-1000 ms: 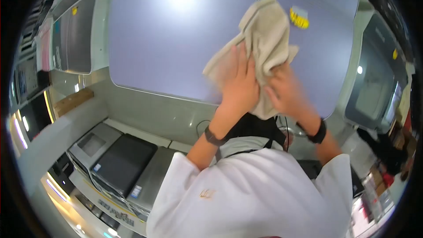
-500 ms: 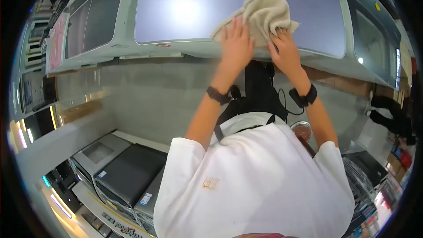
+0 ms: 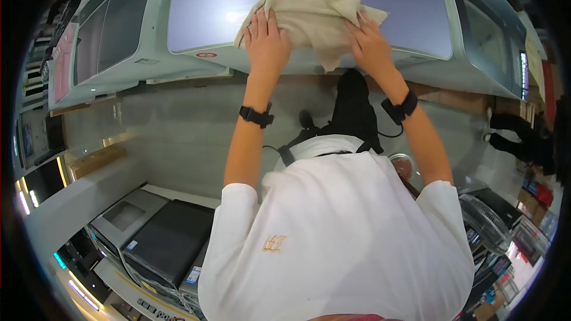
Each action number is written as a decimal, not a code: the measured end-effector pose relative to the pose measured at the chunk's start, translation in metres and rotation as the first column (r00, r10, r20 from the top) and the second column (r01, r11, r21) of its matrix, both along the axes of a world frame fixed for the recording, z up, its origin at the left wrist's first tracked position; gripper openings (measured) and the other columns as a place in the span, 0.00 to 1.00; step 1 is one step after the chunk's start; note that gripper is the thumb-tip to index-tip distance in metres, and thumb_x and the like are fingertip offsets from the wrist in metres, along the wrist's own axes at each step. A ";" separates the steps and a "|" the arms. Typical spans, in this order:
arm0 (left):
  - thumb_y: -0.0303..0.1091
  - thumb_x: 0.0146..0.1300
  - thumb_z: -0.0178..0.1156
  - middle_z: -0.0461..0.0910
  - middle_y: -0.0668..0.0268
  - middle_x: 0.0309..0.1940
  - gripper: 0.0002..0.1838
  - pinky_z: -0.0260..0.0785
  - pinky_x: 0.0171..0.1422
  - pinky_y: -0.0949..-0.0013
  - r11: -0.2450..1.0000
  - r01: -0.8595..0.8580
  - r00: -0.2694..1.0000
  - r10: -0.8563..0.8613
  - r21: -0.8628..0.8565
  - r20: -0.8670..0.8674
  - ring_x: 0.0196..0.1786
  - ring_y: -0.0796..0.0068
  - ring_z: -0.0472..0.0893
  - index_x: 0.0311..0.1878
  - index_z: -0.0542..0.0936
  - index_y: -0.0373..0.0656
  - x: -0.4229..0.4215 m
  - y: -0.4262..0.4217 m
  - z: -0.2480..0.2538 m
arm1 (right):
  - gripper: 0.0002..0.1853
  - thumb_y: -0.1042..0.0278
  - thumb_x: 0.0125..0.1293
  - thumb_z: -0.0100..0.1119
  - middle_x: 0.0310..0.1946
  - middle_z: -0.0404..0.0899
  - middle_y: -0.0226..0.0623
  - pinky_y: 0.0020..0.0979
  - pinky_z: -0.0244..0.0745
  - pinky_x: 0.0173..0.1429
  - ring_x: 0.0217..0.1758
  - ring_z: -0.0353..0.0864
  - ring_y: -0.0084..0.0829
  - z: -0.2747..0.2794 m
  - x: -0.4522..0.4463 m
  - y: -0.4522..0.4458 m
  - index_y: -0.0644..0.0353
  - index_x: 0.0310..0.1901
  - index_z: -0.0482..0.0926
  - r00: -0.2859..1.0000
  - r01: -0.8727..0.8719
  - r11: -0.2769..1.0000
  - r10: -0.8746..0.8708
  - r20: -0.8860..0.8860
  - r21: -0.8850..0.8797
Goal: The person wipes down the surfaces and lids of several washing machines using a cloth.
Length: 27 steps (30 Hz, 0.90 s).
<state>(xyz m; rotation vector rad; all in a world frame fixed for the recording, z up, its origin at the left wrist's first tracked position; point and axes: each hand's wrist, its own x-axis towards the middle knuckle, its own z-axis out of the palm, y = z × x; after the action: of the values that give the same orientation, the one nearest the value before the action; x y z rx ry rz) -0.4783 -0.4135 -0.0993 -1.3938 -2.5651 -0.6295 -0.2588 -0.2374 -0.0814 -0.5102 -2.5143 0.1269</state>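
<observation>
A beige cloth (image 3: 309, 12) lies spread and wrinkled on the purple glossy panel (image 3: 220, 0) of a large grey appliance, one corner hanging over its front edge. My left hand (image 3: 266, 44) rests flat on the cloth's left part, fingers apart. At the cloth's right side, my right hand (image 3: 370, 44) has its fingers bent over the fabric and pinches a fold of it. Both wrists wear black bands.
Another appliance with a dark lid (image 3: 122, 24) stands at the left, and one with a glass panel (image 3: 488, 35) at the right. Behind me are a black appliance (image 3: 169, 241) and a fan (image 3: 485, 220). A person in black trousers (image 3: 517, 134) is at the far right.
The cloth has shifted left along the panel and nearer its front edge, with both hands on it. My left hand has moved left, farther from my right hand.
</observation>
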 end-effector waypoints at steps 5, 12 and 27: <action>0.47 0.78 0.50 0.59 0.51 0.83 0.34 0.48 0.85 0.35 0.999 -0.017 1.000 0.018 0.031 -0.022 0.85 0.45 0.59 0.81 0.65 0.40 -0.002 0.011 0.004 | 0.21 0.65 0.73 0.59 0.70 0.78 0.51 0.51 0.70 0.76 0.74 0.74 0.59 0.018 -0.017 0.010 0.60 0.64 0.83 0.998 0.002 0.990 0.008 0.070 -0.141; 0.48 0.77 0.51 0.60 0.52 0.83 0.35 0.44 0.85 0.33 0.988 -0.138 0.986 0.144 0.071 -0.081 0.86 0.48 0.56 0.81 0.65 0.40 -0.012 0.051 -0.006 | 0.25 0.64 0.71 0.57 0.67 0.79 0.58 0.50 0.69 0.77 0.74 0.73 0.61 0.011 -0.074 0.009 0.63 0.67 0.81 0.989 0.050 0.998 -0.053 0.141 0.024; 0.46 0.77 0.53 0.64 0.52 0.82 0.32 0.48 0.86 0.40 0.984 -0.142 0.984 0.152 0.106 -0.096 0.84 0.51 0.62 0.78 0.69 0.39 0.003 0.026 -0.005 | 0.22 0.63 0.73 0.60 0.62 0.81 0.60 0.52 0.71 0.73 0.70 0.76 0.62 0.020 -0.039 -0.006 0.61 0.64 0.84 0.994 -0.022 0.985 0.040 0.104 -0.170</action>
<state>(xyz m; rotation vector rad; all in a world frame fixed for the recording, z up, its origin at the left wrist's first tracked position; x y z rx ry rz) -0.4750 -0.3876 -0.1039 -1.1618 -2.4904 -0.6332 -0.2979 -0.2430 -0.0619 -0.5588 -2.6308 0.3345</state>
